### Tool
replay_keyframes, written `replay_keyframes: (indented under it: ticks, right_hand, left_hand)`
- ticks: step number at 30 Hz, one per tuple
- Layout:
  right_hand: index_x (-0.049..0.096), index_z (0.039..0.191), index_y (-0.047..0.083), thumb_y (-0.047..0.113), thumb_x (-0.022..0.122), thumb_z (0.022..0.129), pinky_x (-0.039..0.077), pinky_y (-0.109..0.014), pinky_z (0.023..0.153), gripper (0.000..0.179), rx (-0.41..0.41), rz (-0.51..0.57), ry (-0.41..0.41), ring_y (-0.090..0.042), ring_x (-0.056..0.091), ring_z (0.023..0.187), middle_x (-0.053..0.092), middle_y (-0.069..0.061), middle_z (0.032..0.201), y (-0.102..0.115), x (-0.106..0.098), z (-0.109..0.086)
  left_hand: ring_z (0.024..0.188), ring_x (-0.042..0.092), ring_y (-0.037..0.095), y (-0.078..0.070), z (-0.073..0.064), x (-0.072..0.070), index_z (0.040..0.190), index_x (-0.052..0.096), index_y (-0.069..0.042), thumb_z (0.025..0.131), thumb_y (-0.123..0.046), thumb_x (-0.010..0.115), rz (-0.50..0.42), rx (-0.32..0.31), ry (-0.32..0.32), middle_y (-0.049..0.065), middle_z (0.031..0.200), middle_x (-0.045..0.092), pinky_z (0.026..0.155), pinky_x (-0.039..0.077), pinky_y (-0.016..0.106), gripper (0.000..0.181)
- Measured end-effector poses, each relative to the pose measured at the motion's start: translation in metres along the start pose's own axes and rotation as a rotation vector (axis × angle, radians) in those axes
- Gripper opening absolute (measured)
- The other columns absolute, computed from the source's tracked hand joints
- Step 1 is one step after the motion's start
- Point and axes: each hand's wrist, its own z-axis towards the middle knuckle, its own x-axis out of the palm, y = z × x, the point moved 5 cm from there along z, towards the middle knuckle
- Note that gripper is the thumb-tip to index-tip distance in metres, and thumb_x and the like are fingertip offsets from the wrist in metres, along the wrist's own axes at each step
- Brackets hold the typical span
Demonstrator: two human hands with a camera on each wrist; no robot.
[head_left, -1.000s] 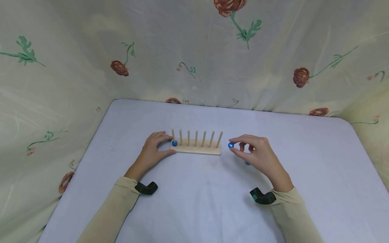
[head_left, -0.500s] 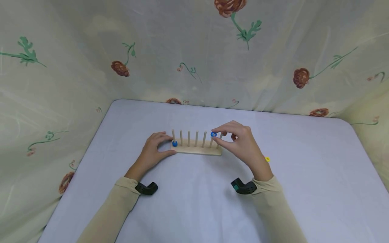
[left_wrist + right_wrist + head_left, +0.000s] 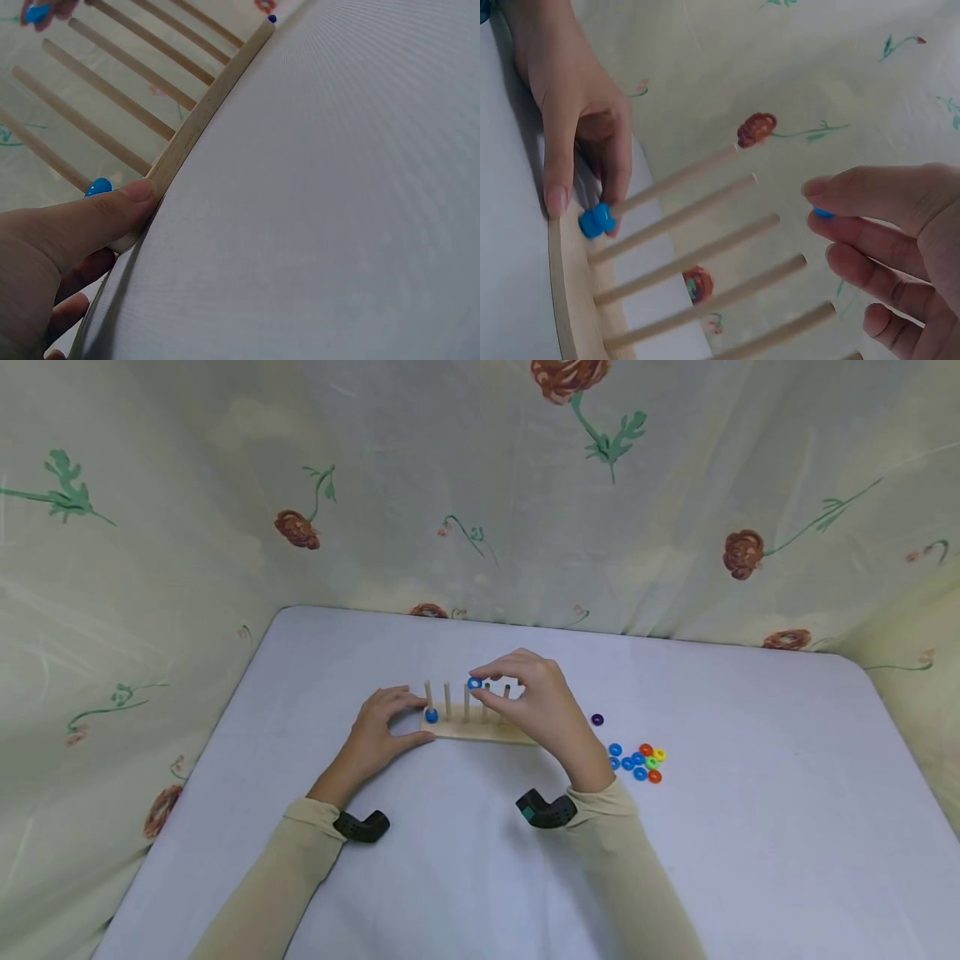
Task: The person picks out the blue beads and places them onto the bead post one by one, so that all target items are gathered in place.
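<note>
A wooden peg board (image 3: 480,731) with a row of upright pegs stands on the table. My left hand (image 3: 378,722) grips its left end, thumb (image 3: 112,214) along the front edge and fingers behind. Blue rings (image 3: 598,220) sit low on the leftmost peg, next to that hand. Above the board, my right hand (image 3: 536,697) pinches a blue ring (image 3: 475,683) between thumb and index finger. The held ring is near the top of a middle peg, apart from the leftmost one. My right hand hides the board's right end in the head view.
To the right of the board lies a loose group of blue, red, yellow and green rings (image 3: 638,759). A purple ring (image 3: 597,720) lies apart from them, nearer the board. A white cloth covers the table (image 3: 750,827); a flowered curtain (image 3: 480,485) hangs behind it.
My right hand has carried the blue ring leftward from beyond the board's right end to above its middle pegs, uncovering the loose rings. The left hand and board have stayed put.
</note>
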Motion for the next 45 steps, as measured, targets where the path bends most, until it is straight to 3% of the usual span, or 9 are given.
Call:
replay_keyframes:
  ticks: [8, 21, 28, 45]
  right_hand:
    - [0.081, 0.110, 0.011, 0.019, 0.081, 0.091, 0.061, -0.043, 0.085, 0.021, -0.036, 0.012, 0.043, -0.020, 0.071, 0.103, 0.080, -0.003, 0.105, 0.010, 0.023, 0.015]
    - [0.080, 0.111, 0.010, 0.019, 0.079, 0.093, 0.061, -0.037, 0.086, 0.020, -0.073, -0.048, 0.041, -0.019, 0.073, 0.101, 0.080, -0.004, 0.105, 0.023, 0.043, 0.028]
    - [0.081, 0.110, 0.012, 0.021, 0.079, 0.093, 0.061, -0.035, 0.086, 0.020, -0.102, -0.102, 0.010, -0.017, 0.074, 0.099, 0.080, -0.004, 0.105, 0.026, 0.048, 0.027]
    - [0.081, 0.111, 0.014, 0.024, 0.079, 0.093, 0.060, -0.035, 0.083, 0.021, -0.061, -0.133, -0.034, -0.017, 0.073, 0.096, 0.080, -0.002, 0.104, 0.025, 0.050, 0.025]
  left_hand:
    - [0.146, 0.045, 0.036, 0.000, 0.000, 0.002, 0.127, 0.073, -0.014, 0.081, -0.032, 0.090, -0.011, -0.021, 0.008, 0.014, 0.147, 0.061, 0.123, 0.031, 0.064, 0.052]
    - [0.144, 0.048, 0.036, -0.001, 0.000, -0.002, 0.124, 0.074, -0.014, 0.080, -0.029, 0.091, -0.023, 0.025, -0.011, 0.012, 0.140, 0.067, 0.122, 0.034, 0.063, 0.050]
    - [0.144, 0.048, 0.036, 0.000, 0.001, -0.001, 0.127, 0.072, -0.015, 0.081, -0.031, 0.090, 0.000, 0.019, -0.011, 0.011, 0.140, 0.067, 0.121, 0.035, 0.064, 0.052]
    - [0.144, 0.048, 0.036, 0.002, 0.001, -0.001, 0.126, 0.073, -0.014, 0.079, -0.029, 0.091, -0.019, 0.037, -0.014, 0.011, 0.139, 0.068, 0.122, 0.034, 0.063, 0.052]
